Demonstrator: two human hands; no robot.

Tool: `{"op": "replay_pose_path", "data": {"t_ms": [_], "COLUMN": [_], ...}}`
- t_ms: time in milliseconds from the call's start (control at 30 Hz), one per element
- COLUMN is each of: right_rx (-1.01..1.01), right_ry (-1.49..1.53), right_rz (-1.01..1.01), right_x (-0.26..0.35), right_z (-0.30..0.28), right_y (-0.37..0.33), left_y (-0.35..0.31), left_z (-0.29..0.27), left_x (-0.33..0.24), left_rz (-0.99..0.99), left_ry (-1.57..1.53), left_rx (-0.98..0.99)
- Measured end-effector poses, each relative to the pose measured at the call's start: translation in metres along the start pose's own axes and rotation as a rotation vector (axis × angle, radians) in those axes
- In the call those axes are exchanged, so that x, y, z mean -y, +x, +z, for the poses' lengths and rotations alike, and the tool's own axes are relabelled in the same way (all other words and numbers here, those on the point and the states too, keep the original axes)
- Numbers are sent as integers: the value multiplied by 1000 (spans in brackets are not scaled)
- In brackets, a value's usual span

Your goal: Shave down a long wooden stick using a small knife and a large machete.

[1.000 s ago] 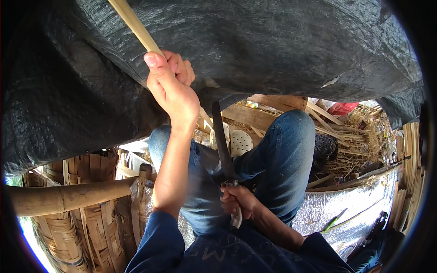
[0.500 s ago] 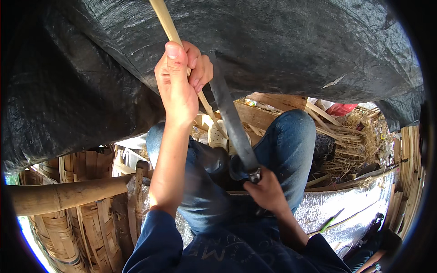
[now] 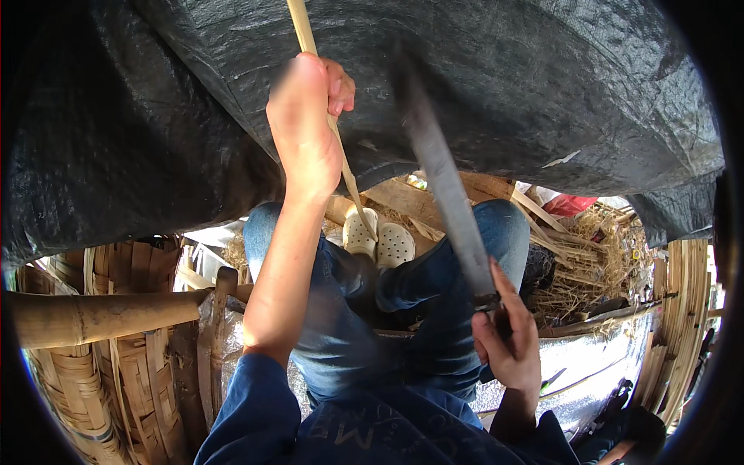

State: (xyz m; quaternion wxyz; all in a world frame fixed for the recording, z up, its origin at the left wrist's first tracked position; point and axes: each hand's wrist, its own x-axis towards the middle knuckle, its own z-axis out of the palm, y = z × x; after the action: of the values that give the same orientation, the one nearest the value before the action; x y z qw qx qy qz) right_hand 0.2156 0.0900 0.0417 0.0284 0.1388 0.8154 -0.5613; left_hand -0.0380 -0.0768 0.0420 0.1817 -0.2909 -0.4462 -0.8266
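Note:
My left hand [image 3: 304,128] is raised in front of me, fingers wrapped round a long pale bamboo strip [image 3: 346,159]. The strip slants from above the hand down toward my cream clogs [image 3: 360,231], its lower end tapering. In my right hand [image 3: 508,333], beside my right knee, is the handle of a machete [image 3: 446,174]. Its broad dark blade points up and away, apart from the strip, with the tip blurred by motion. My right forefinger lies stretched along the base of the blade.
A black plastic tarp [image 3: 496,101] hangs across the far side. A thick bamboo pole [image 3: 108,318] and woven bamboo baskets [image 3: 85,395] stand at left. Wood shavings [image 3: 581,271] lie beyond my right knee. Stacked bamboo slats [image 3: 674,310] stand at far right; silvery sheeting [image 3: 589,356] covers the ground.
My right hand has moved right and turned, carrying the machete away from the bamboo strip. My left hand has risen slightly, still gripping the strip.

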Motion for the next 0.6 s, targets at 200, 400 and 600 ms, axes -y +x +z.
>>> {"op": "replay_pose_path", "data": {"t_ms": [200, 400, 600], "right_rx": [-22, 186, 7], "right_ry": [-127, -183, -124], "right_rz": [-82, -225, -167], "right_x": [18, -25, 18], "right_z": [36, 67, 52], "right_y": [-3, 10, 11], "left_y": [-1, 1, -4], "left_z": [8, -3, 9], "left_x": [1, 5, -6], "left_rz": [50, 57, 50], "left_ry": [36, 57, 120], "left_rx": [2, -107, -85]}}
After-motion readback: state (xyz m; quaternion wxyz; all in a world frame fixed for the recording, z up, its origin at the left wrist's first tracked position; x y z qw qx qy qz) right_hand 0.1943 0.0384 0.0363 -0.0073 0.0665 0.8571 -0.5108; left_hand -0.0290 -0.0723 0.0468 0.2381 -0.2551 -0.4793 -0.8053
